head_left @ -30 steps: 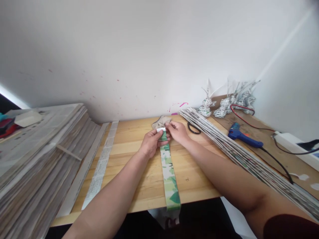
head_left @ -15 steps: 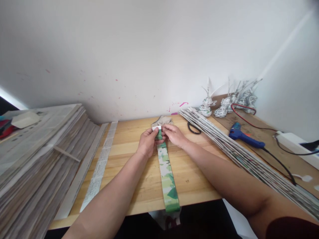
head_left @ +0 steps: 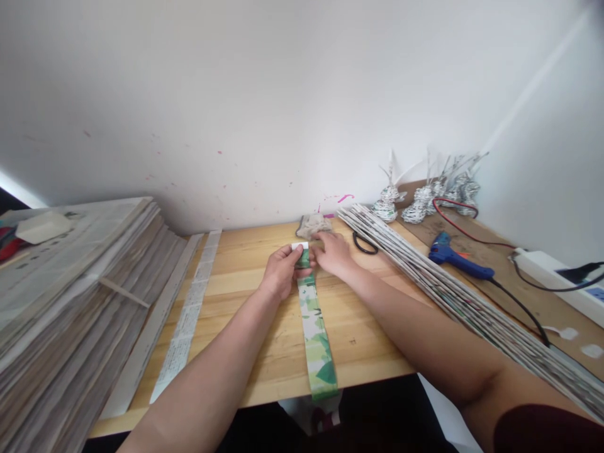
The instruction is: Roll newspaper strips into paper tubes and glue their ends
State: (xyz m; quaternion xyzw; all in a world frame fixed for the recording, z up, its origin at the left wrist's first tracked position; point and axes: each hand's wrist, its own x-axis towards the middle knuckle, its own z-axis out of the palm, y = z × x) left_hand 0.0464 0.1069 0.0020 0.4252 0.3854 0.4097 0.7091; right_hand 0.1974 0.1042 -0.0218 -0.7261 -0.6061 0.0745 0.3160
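A long green and white printed paper strip point(head_left: 315, 330) lies along the wooden table point(head_left: 245, 296), running from the table's front edge towards the wall. Its far end is folded or rolled up. My left hand point(head_left: 282, 272) is closed on that rolled end, thumb on top. My right hand point(head_left: 331, 251) pinches the same end from the right side, fingers pressed together. A crumpled grey cloth point(head_left: 314, 224) lies just beyond my hands by the wall.
A tall stack of newspapers point(head_left: 70, 296) fills the left. Newspaper strips point(head_left: 189, 314) lie beside it. A bundle of rolled paper sticks point(head_left: 453, 289) runs diagonally on the right, with scissors point(head_left: 364, 243), a blue glue gun point(head_left: 455, 257), a power strip point(head_left: 557, 280) and small woven paper figures point(head_left: 425, 198).
The rolled end of the strip has moved slightly nearer, and the strip's near end has drawn up to the table edge. Both hands stay on it.
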